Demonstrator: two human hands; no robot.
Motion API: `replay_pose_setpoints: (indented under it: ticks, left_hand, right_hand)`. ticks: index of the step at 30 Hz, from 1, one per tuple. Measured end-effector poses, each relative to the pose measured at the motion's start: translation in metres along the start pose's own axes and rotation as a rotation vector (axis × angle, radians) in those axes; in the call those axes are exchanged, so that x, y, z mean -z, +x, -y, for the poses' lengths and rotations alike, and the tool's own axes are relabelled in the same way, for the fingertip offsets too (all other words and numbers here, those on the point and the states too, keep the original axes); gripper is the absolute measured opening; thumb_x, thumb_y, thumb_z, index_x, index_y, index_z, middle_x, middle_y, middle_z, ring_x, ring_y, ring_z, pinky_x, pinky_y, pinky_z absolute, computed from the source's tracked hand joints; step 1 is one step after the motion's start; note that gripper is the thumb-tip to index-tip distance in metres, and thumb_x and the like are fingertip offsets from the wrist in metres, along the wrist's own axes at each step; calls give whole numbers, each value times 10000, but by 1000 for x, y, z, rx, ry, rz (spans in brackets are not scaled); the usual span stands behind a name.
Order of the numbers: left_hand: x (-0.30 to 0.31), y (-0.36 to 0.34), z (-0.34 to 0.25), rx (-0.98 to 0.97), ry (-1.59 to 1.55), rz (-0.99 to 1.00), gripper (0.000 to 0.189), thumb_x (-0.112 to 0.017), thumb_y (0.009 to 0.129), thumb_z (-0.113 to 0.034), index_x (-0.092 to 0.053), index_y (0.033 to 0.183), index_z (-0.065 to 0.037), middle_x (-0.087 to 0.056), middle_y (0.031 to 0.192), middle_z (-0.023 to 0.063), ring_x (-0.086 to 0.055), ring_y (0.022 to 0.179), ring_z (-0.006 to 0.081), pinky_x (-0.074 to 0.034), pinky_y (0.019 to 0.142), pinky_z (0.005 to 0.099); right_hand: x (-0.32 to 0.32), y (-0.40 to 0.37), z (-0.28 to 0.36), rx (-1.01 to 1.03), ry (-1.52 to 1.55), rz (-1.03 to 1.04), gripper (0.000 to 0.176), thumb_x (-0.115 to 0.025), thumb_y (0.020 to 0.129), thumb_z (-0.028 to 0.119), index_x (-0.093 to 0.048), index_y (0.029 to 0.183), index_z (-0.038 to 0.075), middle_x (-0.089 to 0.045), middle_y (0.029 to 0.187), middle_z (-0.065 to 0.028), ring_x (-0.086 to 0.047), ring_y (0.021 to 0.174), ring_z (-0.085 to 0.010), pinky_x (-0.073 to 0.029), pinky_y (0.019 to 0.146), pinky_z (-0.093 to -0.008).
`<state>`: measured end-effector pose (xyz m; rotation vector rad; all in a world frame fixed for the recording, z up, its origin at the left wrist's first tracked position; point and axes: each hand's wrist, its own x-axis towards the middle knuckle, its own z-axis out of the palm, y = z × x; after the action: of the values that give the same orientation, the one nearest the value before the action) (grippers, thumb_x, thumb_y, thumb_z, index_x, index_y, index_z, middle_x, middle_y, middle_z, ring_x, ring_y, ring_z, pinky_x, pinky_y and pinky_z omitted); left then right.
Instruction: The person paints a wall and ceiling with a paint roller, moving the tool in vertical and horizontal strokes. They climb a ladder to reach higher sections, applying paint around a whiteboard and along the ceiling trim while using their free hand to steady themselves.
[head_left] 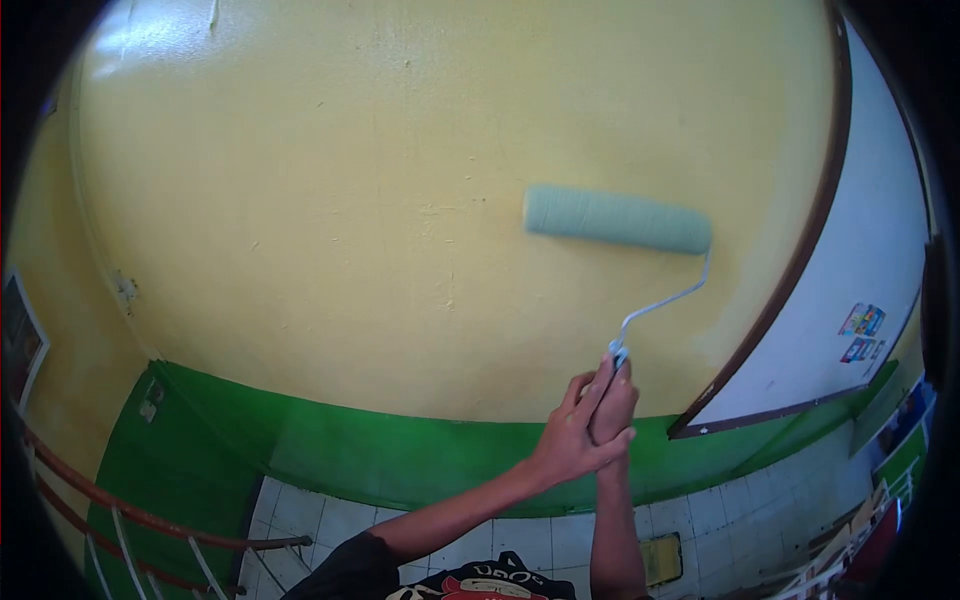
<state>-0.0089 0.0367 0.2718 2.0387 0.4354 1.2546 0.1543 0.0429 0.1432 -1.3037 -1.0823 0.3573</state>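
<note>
1. Blue-ended roller handle (619,353) is clamped in my right hand (612,405); my left hand (568,445) wraps over it, both hands closed together.
2. Its white wire frame (660,305) bends up to the pale-green roller sleeve (617,220), which lies against the yellow wall (330,200).
3. A green band (400,455) runs below, with a whiteboard (860,250) to the right.

White-tiled floor (760,510) noted along the foot of the green wall band (400,460), with one flat yellow rectangular item (661,558) lying directly on the tiles near that wall.
</note>
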Motion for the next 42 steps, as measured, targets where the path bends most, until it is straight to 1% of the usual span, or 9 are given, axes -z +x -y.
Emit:
replay_pose_setpoints:
  ticks: [6, 14, 15, 19, 22, 30, 37, 40, 42]
  left_hand:
    - [17, 72, -41, -118, -16, -67, 1018, -782, 776, -322, -240, 1596, -57, -498, 1340, 258, -575, 1204, 400, -499, 1003, 459]
    - [-9, 10, 3, -63, -2, -51, 979, -804, 795, -348, -292, 1585, -80, -508, 1366, 240, -566, 1234, 382, -480, 1023, 441]
    - [-18, -12, 20, -18, -9, -42, 964, -809, 807, -373, -318, 1574, -58, -517, 1368, 241, -560, 1248, 367, -463, 1037, 439]
    - [-49, -95, 64, 101, 44, -14, 943, -812, 817, -371, -329, 1576, -87, -496, 1391, 246, -557, 1250, 374, -464, 1043, 449]
    - [-66, -120, 76, 170, 72, -3, 945, -802, 825, -389, -318, 1581, -93, -470, 1412, 252, -549, 1264, 389, -456, 1060, 459]
    - [-51, 2, 11, -99, 134, -78, 949, -750, 858, -385, -244, 1592, -59, -403, 1502, 267, -538, 1283, 428, -467, 1060, 468]
    - [-33, 48, -36, 52, 144, -42, 728, -660, 951, -348, -350, 1562, -102, -427, 1510, 236, -625, 1159, 410, -549, 920, 439]
    - [-53, 38, -10, 9, 207, -226, 453, -624, 989, -297, -600, 1375, -62, -586, 1354, 233, -676, 1067, 360, -567, 848, 404]
    - [-65, 31, 7, 214, 50, -297, 314, -605, 998, -282, -741, 1082, -11, -716, 972, 198, -724, 885, 338, -566, 792, 411]
  right_hand:
    - [33, 85, 13, 323, -322, 273, 282, -462, 1064, 303, -498, 1008, 29, -609, 707, -148, -655, 626, -335, -495, 548, -433]
    - [-21, 23, 168, 192, -238, -32, 334, -507, 1046, 354, -459, 1008, 26, -643, 705, -203, -691, 652, -404, -492, 502, -480]
    - [-25, 12, 132, -21, -249, -57, 293, -512, 1045, 331, -452, 1002, 48, -634, 711, -183, -680, 630, -383, -488, 505, -476]
    - [-30, -53, 1, 2, -280, -46, 280, -498, 1055, 321, -454, 995, 51, -610, 708, -169, -587, 531, -361, -463, 487, -458]
    - [-40, -53, 33, 10, -214, -29, 280, -499, 1054, 319, -466, 1024, 44, -614, 742, -158, -591, 569, -339, -469, 516, -443]
    - [-6, -2, 120, -9, -22, 63, 313, -501, 1054, 313, -512, 1139, 13, -628, 876, -115, -607, 725, -252, -496, 630, -383]
    - [32, 54, 143, -33, 90, 166, 365, -502, 1053, 309, -547, 1225, -10, -638, 977, -82, -619, 842, -186, -516, 716, -338]
    - [26, 25, 94, 85, 207, 109, 376, -544, 1040, 332, -582, 1161, -22, -649, 904, -81, -624, 799, -162, -509, 655, -351]
    - [20, -10, 82, -6, 143, 113, 378, -554, 1040, 310, -591, 1222, -19, -661, 933, -98, -646, 821, -152, -524, 655, -320]
